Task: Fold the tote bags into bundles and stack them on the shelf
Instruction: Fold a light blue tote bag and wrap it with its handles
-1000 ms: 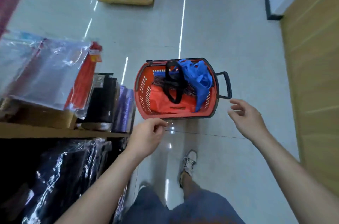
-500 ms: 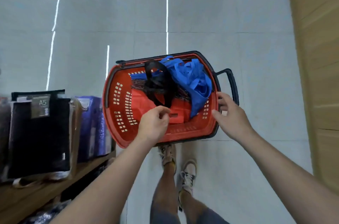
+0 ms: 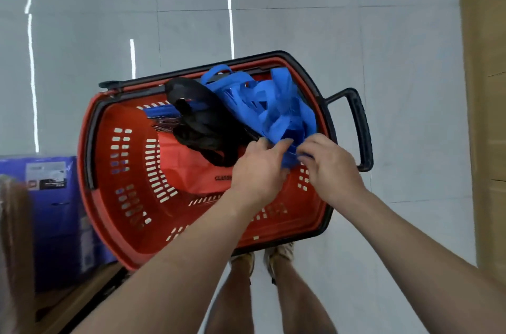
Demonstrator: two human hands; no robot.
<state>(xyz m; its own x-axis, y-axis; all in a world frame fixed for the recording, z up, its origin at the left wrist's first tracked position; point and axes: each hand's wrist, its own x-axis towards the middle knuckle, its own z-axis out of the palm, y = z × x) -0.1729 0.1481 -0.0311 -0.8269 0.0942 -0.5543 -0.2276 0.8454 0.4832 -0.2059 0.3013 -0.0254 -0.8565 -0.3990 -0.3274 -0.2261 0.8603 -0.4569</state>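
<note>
Blue tote bag [image 3: 273, 109] lies bunched in the red basket [image 3: 90, 142], left hand [image 3: 260, 169] and right hand [image 3: 328, 166] pinching its near edge with curled fingers. Straps tangled with the black bag [image 3: 202, 125] may drag it out.

The red bag [image 3: 189, 169] bears dark print starting "CLASS", rest hidden; label on the blue box [image 3: 54, 224] too blurred

The floor [image 3: 383, 32] under me is grey and shiny, made of big square tiles with thin lines between them. A red basket [image 3: 128, 196] with a black rim stands on it, right in front of my shoes [image 3: 282, 253] (they stand on the tiles too). To my left is a wooden shelf [image 3: 82, 298], and a blue-purple box [image 3: 54, 213] sits on it.
</note>
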